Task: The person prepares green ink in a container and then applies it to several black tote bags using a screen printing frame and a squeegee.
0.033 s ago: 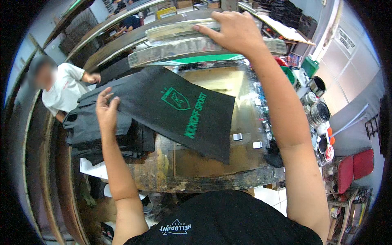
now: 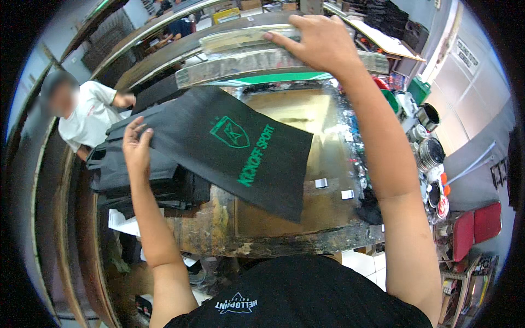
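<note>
A black fabric piece (image 2: 219, 164) with a green printed crest and green lettering hangs at a slant over the worktable. Its left edge is pinched between the thumb and fingers of my left hand (image 2: 136, 148). Under and beside that hand lies a thick stack of black fabric pieces (image 2: 191, 188). At the far side my right hand (image 2: 325, 46) grips the top of a raised wooden screen-printing frame (image 2: 235, 70), fingers over its upper edge. A green band (image 2: 273, 79) shows just below the frame. Part of the frame is hidden behind the right hand and forearm.
The stained worktable (image 2: 202, 235) carries two small white tabs (image 2: 348, 194). Tins and tubs (image 2: 429, 153) crowd its right side, near a red chair (image 2: 473, 229). A person in a white shirt (image 2: 93, 112) stands at the left beside long shelves.
The fabric piece has shifted slightly left and toward me with my left hand. My right hand still holds the frame up.
</note>
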The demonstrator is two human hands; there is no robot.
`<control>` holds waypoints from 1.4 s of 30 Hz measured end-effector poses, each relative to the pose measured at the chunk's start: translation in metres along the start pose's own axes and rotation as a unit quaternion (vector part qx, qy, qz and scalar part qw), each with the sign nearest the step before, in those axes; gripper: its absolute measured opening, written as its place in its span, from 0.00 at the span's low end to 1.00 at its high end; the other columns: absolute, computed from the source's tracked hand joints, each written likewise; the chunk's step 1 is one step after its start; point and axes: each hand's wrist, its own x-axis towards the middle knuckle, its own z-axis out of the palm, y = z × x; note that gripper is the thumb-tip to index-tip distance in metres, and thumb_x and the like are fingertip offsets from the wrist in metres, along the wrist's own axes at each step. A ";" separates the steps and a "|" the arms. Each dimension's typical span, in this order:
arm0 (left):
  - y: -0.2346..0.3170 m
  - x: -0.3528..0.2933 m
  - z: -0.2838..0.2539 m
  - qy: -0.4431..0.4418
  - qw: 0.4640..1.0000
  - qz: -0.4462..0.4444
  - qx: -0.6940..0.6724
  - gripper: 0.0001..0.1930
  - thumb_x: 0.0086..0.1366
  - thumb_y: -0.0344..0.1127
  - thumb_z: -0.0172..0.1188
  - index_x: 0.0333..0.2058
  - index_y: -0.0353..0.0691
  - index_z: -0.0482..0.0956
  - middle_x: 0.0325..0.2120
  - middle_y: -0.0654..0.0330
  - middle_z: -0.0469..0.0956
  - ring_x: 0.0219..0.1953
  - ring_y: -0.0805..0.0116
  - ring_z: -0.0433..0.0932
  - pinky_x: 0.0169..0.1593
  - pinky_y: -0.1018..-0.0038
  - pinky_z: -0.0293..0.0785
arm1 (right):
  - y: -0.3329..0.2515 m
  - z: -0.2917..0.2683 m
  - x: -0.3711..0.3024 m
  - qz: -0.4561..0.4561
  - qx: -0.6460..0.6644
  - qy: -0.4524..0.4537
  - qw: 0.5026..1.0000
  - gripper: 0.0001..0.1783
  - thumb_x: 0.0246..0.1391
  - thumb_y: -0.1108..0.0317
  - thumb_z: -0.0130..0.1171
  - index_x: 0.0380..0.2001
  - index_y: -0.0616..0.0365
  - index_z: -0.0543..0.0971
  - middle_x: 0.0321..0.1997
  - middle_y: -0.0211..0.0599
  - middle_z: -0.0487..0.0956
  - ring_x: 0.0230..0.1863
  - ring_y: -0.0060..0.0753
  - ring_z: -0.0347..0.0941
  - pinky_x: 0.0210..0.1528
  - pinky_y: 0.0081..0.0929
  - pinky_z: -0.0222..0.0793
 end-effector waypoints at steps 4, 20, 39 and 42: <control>-0.017 0.029 -0.107 0.046 0.998 0.016 0.047 0.23 0.66 0.22 0.61 0.60 0.31 0.73 0.50 0.54 0.77 0.50 0.71 0.76 0.56 0.79 0.70 | -0.001 -0.002 0.001 -0.004 0.026 0.007 1.000 0.41 0.62 0.28 0.48 0.44 0.59 0.84 0.40 0.54 0.85 0.46 0.55 0.82 0.51 0.50 0.73; -0.151 0.010 -0.278 0.455 0.620 -0.058 0.636 0.26 0.62 0.36 0.71 0.58 0.37 0.78 0.51 0.49 0.81 0.53 0.56 0.80 0.58 0.65 0.74 | -0.003 -0.007 0.003 -0.004 0.026 -0.022 0.999 0.37 0.64 0.32 0.50 0.43 0.59 0.83 0.37 0.55 0.83 0.44 0.58 0.79 0.54 0.50 0.70; -0.076 -0.075 0.037 -0.035 0.822 0.119 0.556 0.16 0.67 0.46 0.66 0.39 0.35 0.83 0.46 0.48 0.81 0.48 0.50 0.81 0.46 0.56 0.80 | -0.004 -0.004 -0.006 -0.027 0.032 0.014 0.999 0.39 0.63 0.30 0.49 0.47 0.58 0.84 0.41 0.55 0.84 0.44 0.59 0.81 0.52 0.52 0.73; -0.090 -0.027 0.045 -0.099 0.708 -0.027 0.699 0.27 0.58 0.59 0.71 0.39 0.37 0.82 0.47 0.50 0.82 0.49 0.51 0.82 0.49 0.58 0.81 | 0.003 0.004 -0.007 0.004 0.018 0.003 1.000 0.43 0.61 0.26 0.49 0.47 0.60 0.85 0.42 0.54 0.85 0.44 0.56 0.83 0.51 0.50 0.75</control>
